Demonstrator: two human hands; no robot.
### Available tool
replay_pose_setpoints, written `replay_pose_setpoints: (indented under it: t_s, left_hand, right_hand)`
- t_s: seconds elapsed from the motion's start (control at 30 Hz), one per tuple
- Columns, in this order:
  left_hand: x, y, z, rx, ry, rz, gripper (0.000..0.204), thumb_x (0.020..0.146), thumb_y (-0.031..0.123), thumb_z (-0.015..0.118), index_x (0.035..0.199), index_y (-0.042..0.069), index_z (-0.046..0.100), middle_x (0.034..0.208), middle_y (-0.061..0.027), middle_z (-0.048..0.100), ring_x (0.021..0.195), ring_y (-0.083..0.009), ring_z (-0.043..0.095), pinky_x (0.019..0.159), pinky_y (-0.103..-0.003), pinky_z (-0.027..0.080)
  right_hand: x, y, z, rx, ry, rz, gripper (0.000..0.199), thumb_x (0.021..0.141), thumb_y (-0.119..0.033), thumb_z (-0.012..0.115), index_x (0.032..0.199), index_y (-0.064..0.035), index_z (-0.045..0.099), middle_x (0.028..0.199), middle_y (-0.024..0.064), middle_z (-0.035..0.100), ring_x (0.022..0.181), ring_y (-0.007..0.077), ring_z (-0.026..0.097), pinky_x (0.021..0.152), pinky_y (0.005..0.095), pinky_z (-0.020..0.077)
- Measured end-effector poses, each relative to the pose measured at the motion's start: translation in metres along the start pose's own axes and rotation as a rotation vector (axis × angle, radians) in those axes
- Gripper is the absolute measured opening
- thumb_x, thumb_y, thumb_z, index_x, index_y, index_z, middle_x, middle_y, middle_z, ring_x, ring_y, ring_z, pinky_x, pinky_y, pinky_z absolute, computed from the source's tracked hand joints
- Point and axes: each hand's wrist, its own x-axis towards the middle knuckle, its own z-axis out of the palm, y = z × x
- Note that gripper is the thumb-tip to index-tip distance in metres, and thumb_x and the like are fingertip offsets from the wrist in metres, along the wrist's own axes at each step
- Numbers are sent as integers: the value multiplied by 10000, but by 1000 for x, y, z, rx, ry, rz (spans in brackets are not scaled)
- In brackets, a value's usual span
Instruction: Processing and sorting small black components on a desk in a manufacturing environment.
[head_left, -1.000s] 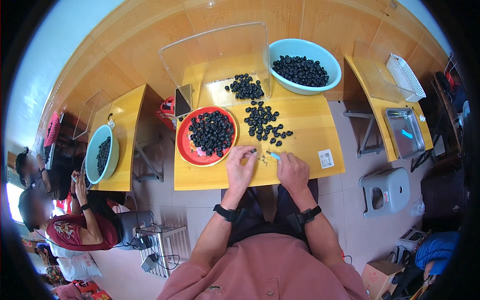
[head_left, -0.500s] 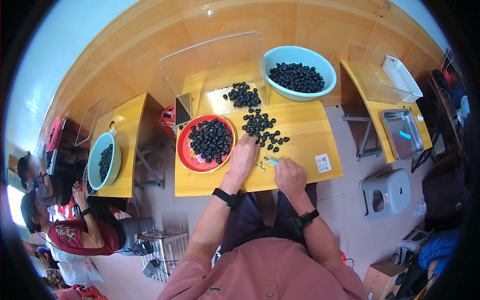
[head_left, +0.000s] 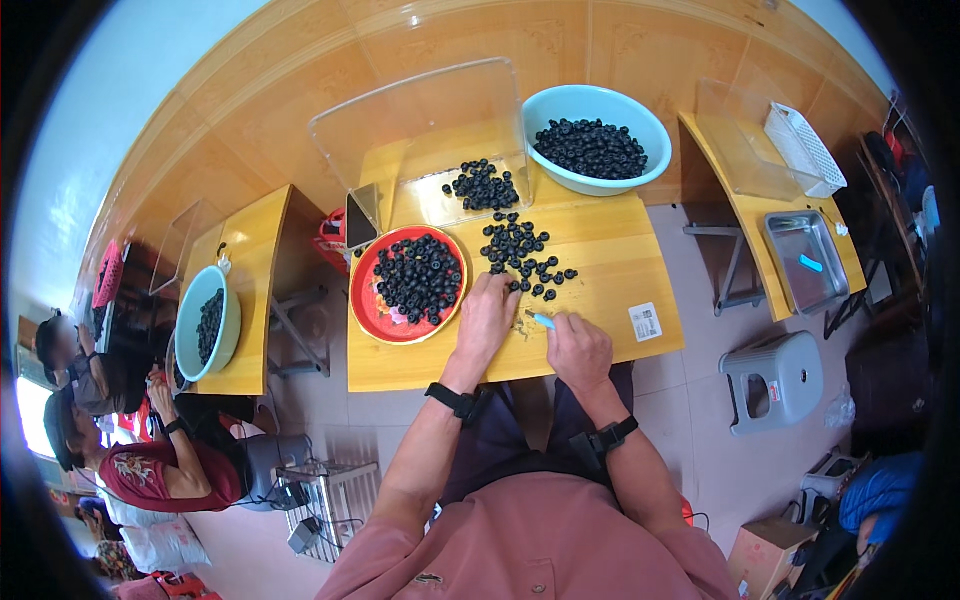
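On the yellow table, my left hand (head_left: 486, 312) is closed, its fingertips pinching a small black round piece (head_left: 513, 286) at the near edge of a loose group of such pieces (head_left: 521, 240). My right hand (head_left: 580, 350) is closed around a slim light-blue-handled tool (head_left: 543, 321), which points left toward my left fingertips; its tip is too small to make out. Small crumbs (head_left: 522, 330) lie between the hands. Just left of my left hand, a red round tray (head_left: 368, 318) holds a heap of black pieces (head_left: 418, 280). Several pieces appear to have holes.
A light-blue basin (head_left: 655, 130) of black pieces stands back right, beside a clear upright panel (head_left: 420, 120). A phone-like dark slab (head_left: 362, 216) leans near the tray. At right are a side table with a metal tray (head_left: 808, 260) and a grey stool (head_left: 772, 380). Co-workers (head_left: 170, 470) sit at left.
My view has shifted slightly. Both hands stay close together in nearly the same places, with the blue-handled tool still in my right hand.
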Motion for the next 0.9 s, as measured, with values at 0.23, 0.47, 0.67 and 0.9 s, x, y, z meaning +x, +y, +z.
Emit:
replay_pose_setpoints:
  t_s: [0.23, 0.47, 0.67, 0.9]
  left_hand:
    - [2, -12, 5, 45, 38, 102, 240, 863, 70, 796, 1075, -10, 716, 936, -181, 671, 810, -330, 686, 758, -425, 552]
    - [-22, 3, -2, -261, 9, -133, 210, 824, 12, 832, 1013, -9, 743, 889, -100, 651, 772, -200, 656, 716, -342, 548]
    - [-44, 3, 11, -396, 88, -135, 225, 861, 30, 840, 1063, -19, 753, 917, -67, 678, 796, -124, 655, 730, -271, 548]
    - [-46, -1, 16, -454, 85, -136, 294, 870, -16, 810, 1152, -14, 727, 972, -66, 688, 830, -110, 663, 755, -260, 560]
  right_hand:
    - [-1, -1, 1, 2, 6, 1, 149, 893, -160, 689, 824, -96, 573, 717, 81, 544, 644, 283, 632, 582, 418, 514]
    - [-3, 2, 2, 6, 9, 8, 153, 901, -162, 690, 830, -92, 574, 721, 85, 544, 637, 293, 629, 566, 426, 503]
    - [-2, 0, 0, 19, 14, 20, 161, 911, -170, 685, 827, -95, 571, 723, 80, 547, 636, 290, 628, 568, 425, 499]
    - [0, -1, -2, 26, -12, -46, 156, 893, -165, 685, 814, -101, 568, 718, 78, 545, 649, 267, 635, 577, 415, 513]
